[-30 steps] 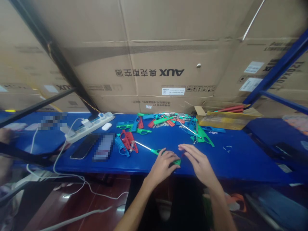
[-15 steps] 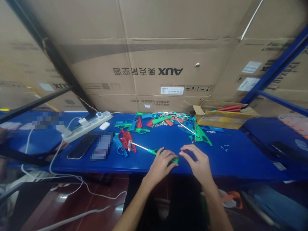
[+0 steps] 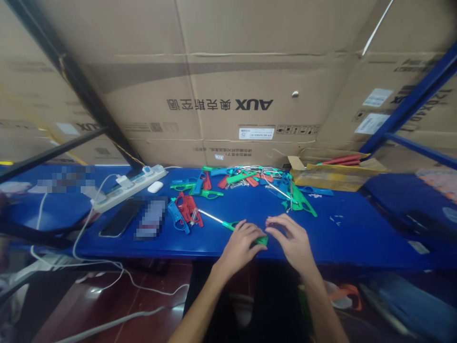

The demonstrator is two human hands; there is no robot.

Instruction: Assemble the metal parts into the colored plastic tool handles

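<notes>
My left hand (image 3: 241,246) rests curled over the green handle of a long tool (image 3: 228,224) whose thin metal shaft runs left across the blue table (image 3: 350,238). My right hand (image 3: 291,240) sits just to the right of it, fingers bent and pinched together near the handle's end; what they pinch is too small to see. Beyond the hands lies a heap of green, blue and red plastic handles (image 3: 246,183). A smaller cluster of red and blue handles (image 3: 185,209) lies at the shaft's far tip.
A white power strip (image 3: 128,188) with cables and a black phone (image 3: 119,216) lie at the left. An open yellow cardboard box (image 3: 332,174) stands at the back right. Large cardboard cartons (image 3: 228,85) wall off the back. Blue rack posts (image 3: 410,100) rise on the right.
My right hand's fingers have gone from stretched out to curled and pinched, and the hand has drawn slightly closer to the left hand. The left hand stays on the green handle.
</notes>
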